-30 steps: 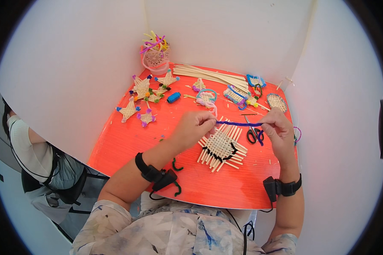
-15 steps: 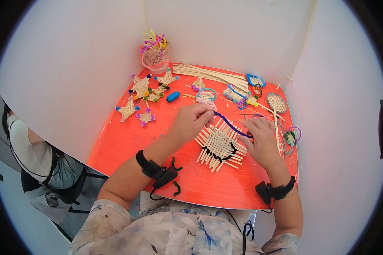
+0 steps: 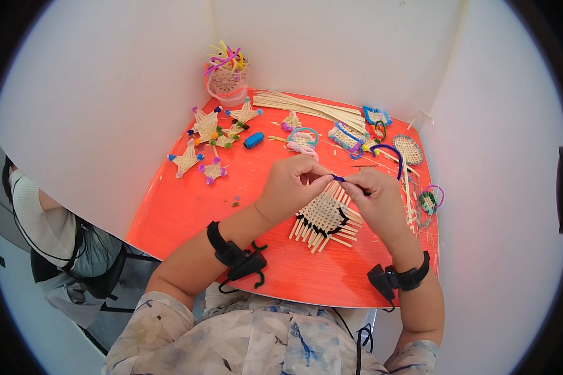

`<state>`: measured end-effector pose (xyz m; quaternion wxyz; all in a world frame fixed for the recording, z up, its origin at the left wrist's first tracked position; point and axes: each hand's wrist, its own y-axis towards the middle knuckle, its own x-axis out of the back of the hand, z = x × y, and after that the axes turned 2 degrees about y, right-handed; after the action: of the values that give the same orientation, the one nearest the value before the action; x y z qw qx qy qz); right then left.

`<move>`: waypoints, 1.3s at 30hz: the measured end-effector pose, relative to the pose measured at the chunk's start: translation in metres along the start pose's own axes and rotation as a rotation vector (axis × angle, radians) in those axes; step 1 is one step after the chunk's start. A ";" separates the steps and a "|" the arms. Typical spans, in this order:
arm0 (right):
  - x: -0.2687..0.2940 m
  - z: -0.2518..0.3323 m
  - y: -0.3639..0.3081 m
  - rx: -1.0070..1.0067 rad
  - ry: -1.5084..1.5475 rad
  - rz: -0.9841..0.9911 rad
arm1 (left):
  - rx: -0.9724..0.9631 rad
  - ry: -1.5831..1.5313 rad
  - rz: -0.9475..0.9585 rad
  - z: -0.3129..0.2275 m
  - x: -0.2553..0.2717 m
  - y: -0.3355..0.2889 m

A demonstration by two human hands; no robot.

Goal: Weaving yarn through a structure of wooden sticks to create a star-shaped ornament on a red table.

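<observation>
Both hands meet above a woven mat of pale flat strips (image 3: pixel 322 214), whose strip ends stick out all around and whose near edge carries black fuzzy stem. Between my fingertips runs a dark blue pipe cleaner (image 3: pixel 338 179). My left hand (image 3: pixel 297 181) pinches one end of it with thumb and forefinger. Close beside, my right hand (image 3: pixel 374 194) pinches it too, and its free length arcs up behind that hand to the right. The far part of the mat is hidden under the hands.
Woven stars (image 3: pixel 206 128) with coloured tips lie at the left. Behind stand a pink basket (image 3: pixel 228 84) of pipe cleaners and a bundle of pale strips (image 3: pixel 313 111). A blue spool (image 3: pixel 254 140), small woven pieces (image 3: pixel 347 137) and a woven racket shape (image 3: pixel 408 150) lie farther back.
My hands have come together, fingertips nearly touching. The pipe cleaner, stretched between them before, now shows only a short piece there, with the rest looping up beyond my right hand.
</observation>
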<state>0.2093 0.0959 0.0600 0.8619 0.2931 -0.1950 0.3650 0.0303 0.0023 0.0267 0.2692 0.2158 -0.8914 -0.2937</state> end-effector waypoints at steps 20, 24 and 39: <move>0.002 -0.025 -0.001 0.764 -0.590 -0.214 | 0.890 -1.008 0.472 0.018 0.002 -0.010; -0.002 -0.026 -0.001 0.577 -0.423 -0.064 | 0.736 -0.694 0.399 0.018 0.004 -0.010; -0.003 -0.024 0.000 0.561 -0.527 -0.189 | 0.749 -0.767 0.406 0.008 0.009 -0.006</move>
<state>0.2107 0.1101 0.0402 0.6984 0.6175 -0.2746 0.2354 0.0199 -0.0038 0.0200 -0.1174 -0.0011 -0.9922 0.0423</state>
